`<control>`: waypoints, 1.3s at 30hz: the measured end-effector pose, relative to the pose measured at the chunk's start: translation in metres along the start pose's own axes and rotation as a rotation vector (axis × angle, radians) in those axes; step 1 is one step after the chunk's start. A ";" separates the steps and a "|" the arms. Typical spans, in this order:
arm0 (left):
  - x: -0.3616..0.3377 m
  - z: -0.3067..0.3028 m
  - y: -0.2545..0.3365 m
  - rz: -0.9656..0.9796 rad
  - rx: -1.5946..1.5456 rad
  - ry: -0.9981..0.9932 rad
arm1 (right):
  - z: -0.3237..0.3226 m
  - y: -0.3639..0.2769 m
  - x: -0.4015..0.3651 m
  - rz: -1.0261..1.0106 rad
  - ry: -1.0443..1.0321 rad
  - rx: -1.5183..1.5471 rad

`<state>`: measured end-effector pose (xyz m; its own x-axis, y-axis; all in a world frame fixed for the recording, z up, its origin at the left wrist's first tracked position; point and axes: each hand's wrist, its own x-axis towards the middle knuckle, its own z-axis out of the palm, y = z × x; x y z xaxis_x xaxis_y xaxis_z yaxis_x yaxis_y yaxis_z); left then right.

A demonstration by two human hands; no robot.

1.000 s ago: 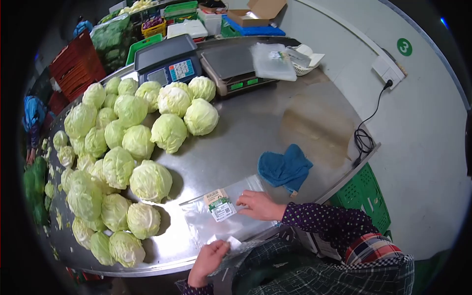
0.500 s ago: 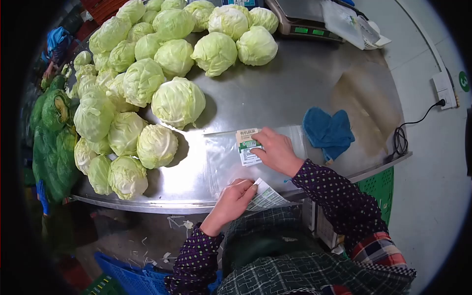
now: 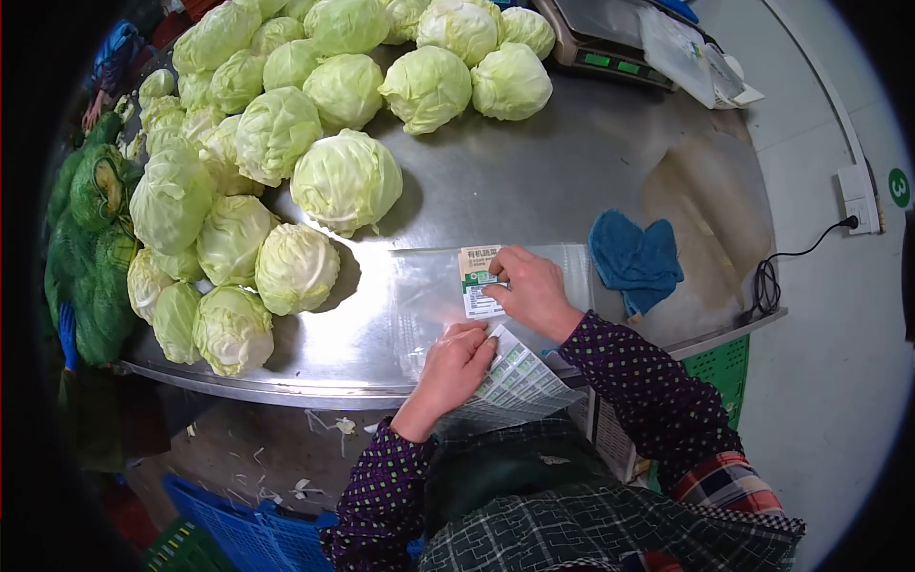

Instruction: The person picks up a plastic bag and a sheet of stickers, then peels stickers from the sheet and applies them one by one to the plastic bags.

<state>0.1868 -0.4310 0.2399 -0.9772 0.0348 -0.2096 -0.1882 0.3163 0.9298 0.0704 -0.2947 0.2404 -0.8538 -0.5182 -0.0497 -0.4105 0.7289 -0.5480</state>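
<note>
**Clear bag [image 3: 426, 286], flat on metal table [image 3: 562, 172]**

Light, limp, probably slippery; best taken by an edge. Label [image 3: 482, 305]: reads "有机蔬菜"; fine print illegible. Right hand [image 3: 536, 291]: fingertips on label, pinch or press cannot be told. Left hand [image 3: 452, 368]: grasping sticker sheet [image 3: 522, 374], bag's 5 o'clock; thin, bendable.

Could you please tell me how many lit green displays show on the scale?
2: the left display and the right display, side by side on the front of the scale. Plastic bags may hide another.
</note>
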 end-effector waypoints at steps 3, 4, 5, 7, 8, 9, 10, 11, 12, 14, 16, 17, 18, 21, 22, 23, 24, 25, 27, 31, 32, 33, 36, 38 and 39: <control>0.002 0.001 -0.004 0.005 0.015 0.001 | -0.003 0.000 0.003 0.042 -0.021 0.054; 0.001 0.001 -0.004 -0.007 0.008 0.001 | -0.005 -0.002 0.005 0.101 -0.071 0.111; 0.001 0.001 -0.004 -0.020 0.000 0.000 | -0.007 -0.003 0.006 0.161 -0.123 0.169; 0.001 0.001 -0.005 -0.023 -0.010 -0.005 | -0.010 -0.003 0.006 0.168 -0.114 0.163; 0.001 0.001 -0.005 -0.025 -0.019 -0.008 | -0.010 -0.003 0.007 0.174 -0.104 0.158; 0.001 0.001 -0.006 -0.026 -0.020 -0.006 | -0.009 -0.003 0.007 0.172 -0.106 0.156; 0.001 0.002 -0.006 -0.027 -0.031 -0.012 | -0.009 -0.003 0.007 0.141 -0.091 0.136; 0.000 0.002 -0.006 -0.028 -0.041 -0.018 | -0.008 -0.003 0.007 0.110 -0.076 0.116; 0.000 0.002 -0.007 -0.028 -0.043 -0.017 | -0.008 -0.003 0.007 0.109 -0.077 0.115; 0.000 0.002 -0.008 -0.016 -0.042 -0.017 | -0.008 -0.003 0.009 0.127 -0.109 0.091; 0.000 0.002 -0.008 -0.015 -0.043 -0.014 | -0.012 -0.005 0.011 0.139 -0.129 0.082; 0.000 0.002 -0.008 -0.014 -0.042 -0.013 | -0.013 -0.006 0.013 0.151 -0.147 0.074; 0.000 0.003 -0.008 -0.014 -0.043 -0.013 | -0.014 -0.005 0.014 0.151 -0.148 0.073; 0.000 0.003 -0.007 -0.019 -0.040 -0.010 | -0.012 -0.001 0.014 0.139 -0.134 0.096; -0.001 0.003 -0.007 -0.025 -0.038 0.001 | -0.015 0.002 0.012 0.081 -0.171 0.222; 0.000 0.003 -0.007 -0.025 -0.037 0.009 | -0.020 0.005 0.010 0.025 -0.202 0.344; 0.000 0.003 -0.009 -0.021 -0.043 0.002 | -0.033 0.010 0.006 0.033 -0.199 0.337; 0.000 0.002 -0.012 -0.008 -0.019 -0.015 | -0.056 0.007 0.002 0.148 -0.241 0.489; 0.000 0.001 -0.011 -0.020 -0.009 -0.048 | -0.076 0.019 0.003 0.259 -0.268 0.552; 0.001 0.003 -0.010 -0.030 -0.037 -0.010 | -0.051 0.037 0.015 0.166 -0.294 0.318; 0.001 0.002 -0.010 -0.033 -0.049 -0.021 | -0.047 0.042 0.016 0.163 -0.294 0.327; 0.000 0.000 -0.009 -0.039 -0.058 -0.034 | -0.043 0.045 0.017 0.189 -0.232 0.101; -0.001 0.000 -0.007 -0.049 -0.042 -0.045 | -0.051 0.053 0.004 0.053 -0.062 -0.142; 0.001 -0.003 -0.010 -0.039 -0.055 -0.060 | -0.053 0.048 -0.010 -0.111 0.039 -0.174; 0.000 -0.004 -0.011 -0.032 -0.059 -0.083 | -0.041 0.036 -0.022 -0.317 -0.004 -0.158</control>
<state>0.1885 -0.4381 0.2310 -0.9595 0.1051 -0.2614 -0.2268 0.2622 0.9380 0.0615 -0.2386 0.2564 -0.6748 -0.7314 0.0987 -0.6997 0.5914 -0.4007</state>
